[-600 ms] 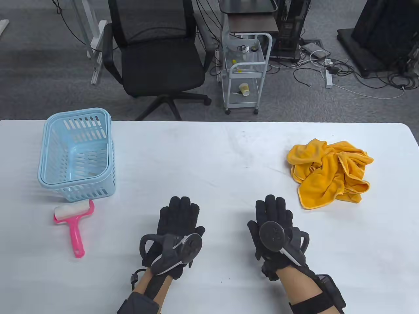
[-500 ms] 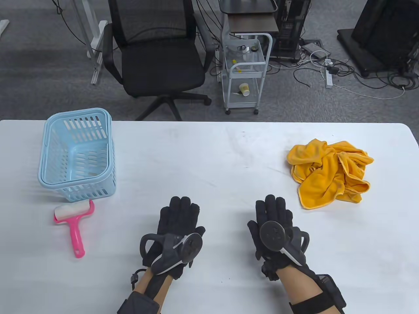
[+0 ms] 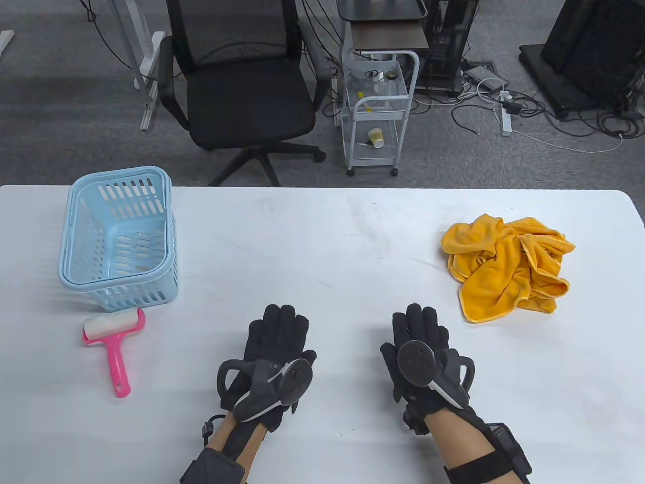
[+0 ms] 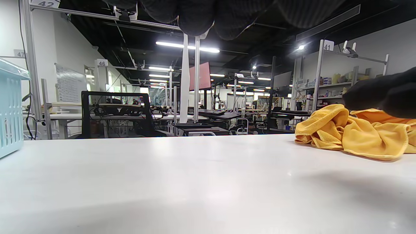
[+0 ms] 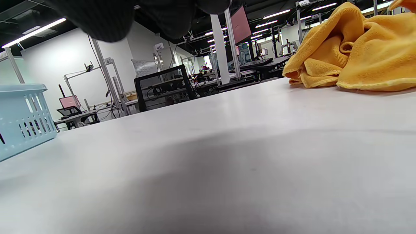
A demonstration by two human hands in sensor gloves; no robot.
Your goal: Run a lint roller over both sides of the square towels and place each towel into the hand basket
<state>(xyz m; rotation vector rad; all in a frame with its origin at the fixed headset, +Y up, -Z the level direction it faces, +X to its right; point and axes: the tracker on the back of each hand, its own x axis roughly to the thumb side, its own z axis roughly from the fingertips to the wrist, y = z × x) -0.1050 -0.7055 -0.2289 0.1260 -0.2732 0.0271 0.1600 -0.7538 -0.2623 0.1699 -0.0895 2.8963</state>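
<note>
Crumpled yellow towels (image 3: 509,264) lie in a heap at the table's right, also seen in the left wrist view (image 4: 354,133) and the right wrist view (image 5: 351,48). A light blue hand basket (image 3: 118,237) stands at the left with nothing in it. In front of it lies a pink lint roller (image 3: 113,343), handle toward me. My left hand (image 3: 277,333) and right hand (image 3: 421,327) lie flat on the table near the front middle, fingers straight, holding nothing. The right hand is a short way left of the towels.
The white table (image 3: 322,242) has bare surface between basket and towels. Beyond its far edge stand a black office chair (image 3: 242,85) and a small white trolley (image 3: 375,111), with cables on the floor.
</note>
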